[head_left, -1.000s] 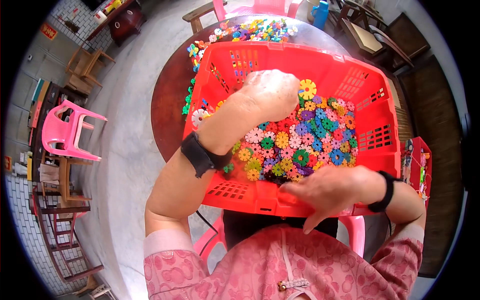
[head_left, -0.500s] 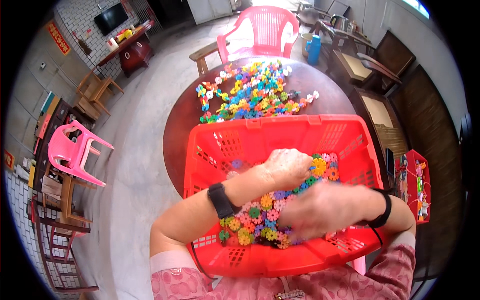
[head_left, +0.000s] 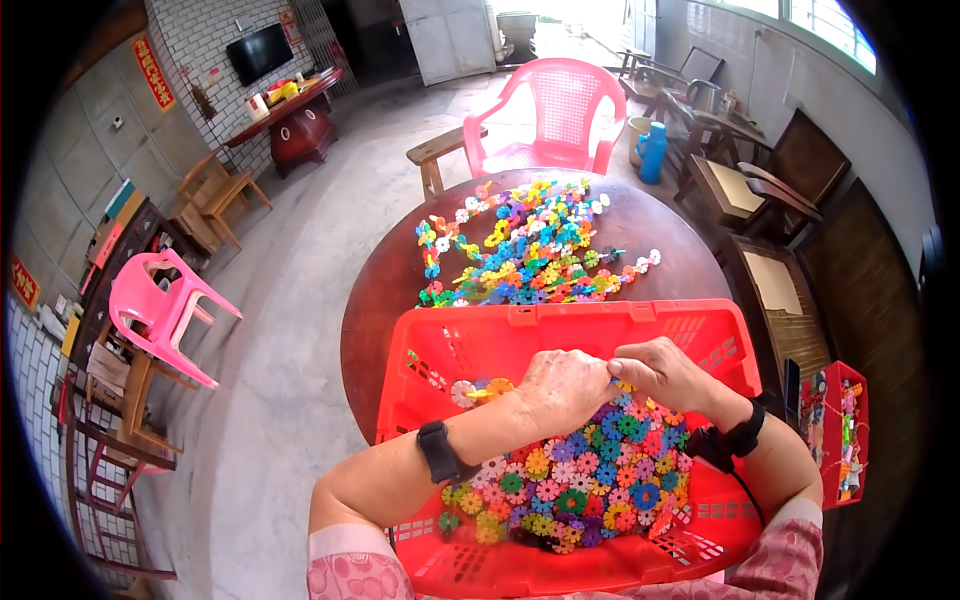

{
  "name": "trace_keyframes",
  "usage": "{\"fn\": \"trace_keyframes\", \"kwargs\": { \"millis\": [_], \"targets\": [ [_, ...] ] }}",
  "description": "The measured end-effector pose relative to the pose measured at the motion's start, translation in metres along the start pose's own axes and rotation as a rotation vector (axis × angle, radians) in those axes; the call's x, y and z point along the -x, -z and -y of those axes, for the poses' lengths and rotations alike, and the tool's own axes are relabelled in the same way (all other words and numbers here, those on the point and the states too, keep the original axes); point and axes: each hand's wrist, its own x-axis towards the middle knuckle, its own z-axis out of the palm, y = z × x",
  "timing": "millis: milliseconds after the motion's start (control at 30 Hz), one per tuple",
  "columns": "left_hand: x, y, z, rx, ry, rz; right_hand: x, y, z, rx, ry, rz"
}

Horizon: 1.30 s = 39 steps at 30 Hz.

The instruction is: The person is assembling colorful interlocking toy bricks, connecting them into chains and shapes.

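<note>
My left hand point(head_left: 562, 388) clenched on yellow disc point(head_left: 622, 386), mostly hidden. Right hand point(head_left: 664, 374) against left; cannot tell its grip. Both above basket point(head_left: 585, 335) of loose discs point(head_left: 572, 501).

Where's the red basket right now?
The red basket is lower centre in the head view, under the left hand and right hand, with the round table mostly beyond.
</note>
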Motion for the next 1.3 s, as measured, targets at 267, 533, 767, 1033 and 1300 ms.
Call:
{"fn": "trace_keyframes", "kwargs": {
  "millis": [267,533,767,1033,1300],
  "targets": [
    [0.004,0.015,0.008,0.025,-0.336,0.208,0.017,0.005,0.016,-0.156,0.011,0.226],
    [0.020,0.040,-0.009,0.451,-0.340,0.391,0.036,0.004,0.034,-0.552,-0.185,0.260],
    [0.019,0.012,-0.012,-0.107,-0.249,-0.172,0.022,0.001,0.009,-0.478,-0.106,0.090],
    [0.013,0.016,-0.005,0.029,-0.442,-0.016,0.029,0.008,0.014,-0.590,-0.086,0.200],
    [0.021,0.034,-0.012,0.302,-0.513,0.150,0.029,0.025,0.027,-0.488,0.092,0.417]
  ]
}}
